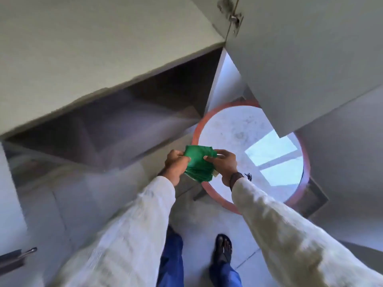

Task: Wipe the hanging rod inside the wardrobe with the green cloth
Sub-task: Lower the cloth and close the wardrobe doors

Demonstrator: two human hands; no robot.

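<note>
A bunched green cloth [198, 165] sits between both hands in front of me, at about waist height. My left hand [176, 166] grips its left side and my right hand [224, 164] pinches its right side with fingers on top. The open wardrobe [116, 119] lies to the left, its dark inside showing shelves and panels. No hanging rod shows in this view; the frame is blurred by motion.
An open wardrobe door [300, 65] with a metal hinge [235, 17] hangs at the upper right. A round table with a red rim [196, 129] stands just behind the hands. A metal handle [29, 251] pokes in at lower left. My feet stand on pale floor tiles.
</note>
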